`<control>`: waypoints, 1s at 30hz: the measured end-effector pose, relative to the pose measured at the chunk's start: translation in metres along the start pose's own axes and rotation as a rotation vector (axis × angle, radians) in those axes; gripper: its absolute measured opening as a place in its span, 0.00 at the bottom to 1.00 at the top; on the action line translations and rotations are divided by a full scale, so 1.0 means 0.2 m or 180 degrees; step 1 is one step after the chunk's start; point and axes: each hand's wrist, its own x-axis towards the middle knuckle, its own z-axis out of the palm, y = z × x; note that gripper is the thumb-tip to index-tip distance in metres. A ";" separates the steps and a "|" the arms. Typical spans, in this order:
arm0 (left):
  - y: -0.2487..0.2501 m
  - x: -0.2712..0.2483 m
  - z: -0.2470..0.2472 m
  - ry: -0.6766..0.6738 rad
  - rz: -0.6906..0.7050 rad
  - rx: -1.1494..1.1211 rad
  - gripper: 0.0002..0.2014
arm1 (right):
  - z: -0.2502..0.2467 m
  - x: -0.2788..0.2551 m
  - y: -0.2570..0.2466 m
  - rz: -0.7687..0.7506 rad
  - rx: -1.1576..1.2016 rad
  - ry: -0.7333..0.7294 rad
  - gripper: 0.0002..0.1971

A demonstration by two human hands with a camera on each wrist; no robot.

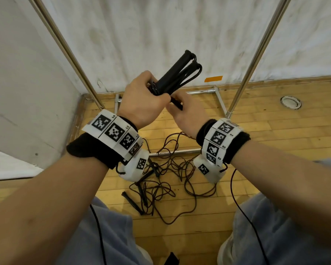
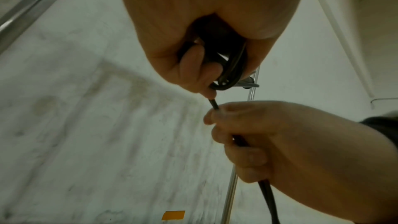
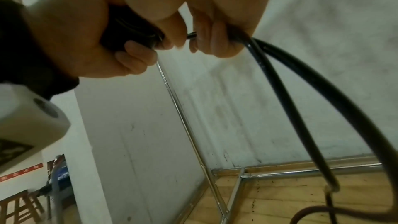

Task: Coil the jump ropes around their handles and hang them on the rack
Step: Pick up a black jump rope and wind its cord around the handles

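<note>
Black jump rope (image 1: 177, 78), 2 handles bundled w/ glossy coils, in L hand (image 1: 141, 101) grip; R hand (image 1: 187, 111) pinching loose cord.

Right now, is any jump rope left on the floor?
Yes, a tangle of brown ropes with black handles lies on the wooden floor below both hands.

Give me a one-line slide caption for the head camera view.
Left hand grips a black jump rope bundle while the right hand pinches its cord; tangled ropes lie on the floor.

Black handles (image 1: 177, 72), reddish-brown ropes (image 1: 177, 170), yellow wood floor (image 1: 275, 140), orange tape (image 1: 213, 78).
</note>
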 end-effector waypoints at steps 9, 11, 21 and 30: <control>-0.01 0.01 0.03 0.0211 -0.0156 -0.0208 0.14 | 0.03 0.00 -0.03 0.0312 -0.0273 -0.0389 0.14; -0.04 0.03 0.01 0.0372 -0.0194 -0.0139 0.11 | 0.03 0.00 -0.05 0.0204 -0.0408 -0.0397 0.13; -0.26 0.12 -0.01 -0.0165 -0.0573 0.1530 0.16 | -0.01 -0.04 -0.10 -0.0118 -0.1115 -0.0917 0.19; -0.34 0.07 0.14 -0.0746 0.0066 0.2082 0.07 | -0.04 -0.07 -0.18 -0.0253 -0.1011 -0.1341 0.15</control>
